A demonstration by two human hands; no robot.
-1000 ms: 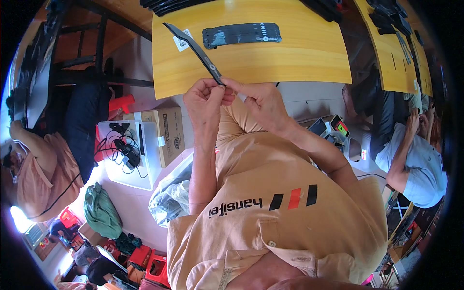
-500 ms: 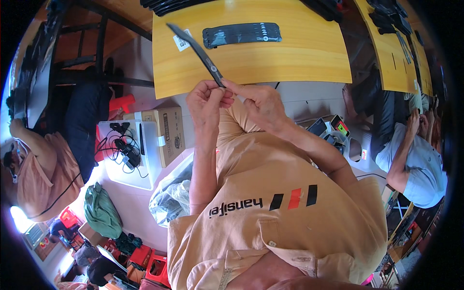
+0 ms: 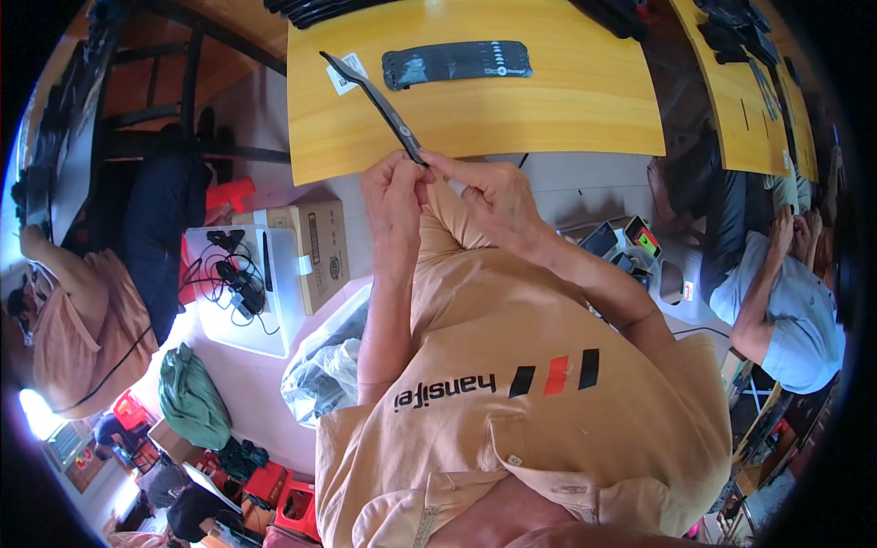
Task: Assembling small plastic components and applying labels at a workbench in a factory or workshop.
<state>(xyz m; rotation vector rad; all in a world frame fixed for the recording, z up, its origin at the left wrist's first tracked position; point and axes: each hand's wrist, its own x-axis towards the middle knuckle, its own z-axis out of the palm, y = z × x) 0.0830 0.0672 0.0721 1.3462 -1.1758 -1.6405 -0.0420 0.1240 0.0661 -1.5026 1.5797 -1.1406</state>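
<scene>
A long narrow black strap (image 3: 388,112) rises from my fingers toward the far left, its upper end bent over the table. My left hand (image 3: 393,201) pinches its near end with curled fingers. Right beside it, my right hand (image 3: 502,196) grips the same end between thumb and index finger. Beyond the hands stands a yellow wood-grain table (image 3: 548,119). On it lies a flat black bundle of similar strips (image 3: 457,66), with pale marks at its right end. A white printed label (image 3: 341,85) lies partly behind the strap's tip.
Dark piled goods (image 3: 338,11) line the table's far edge. To my left are a clear bin with black cables (image 3: 239,283), a cardboard box (image 3: 320,256) and a plastic bag (image 3: 324,374). A tub of small items (image 3: 635,256) stands right. Co-workers sit on both sides.
The strap's free end has dipped slightly and now curves more. My left hand has shifted a little to the right, its fingers more hidden; my right hand has barely moved.
</scene>
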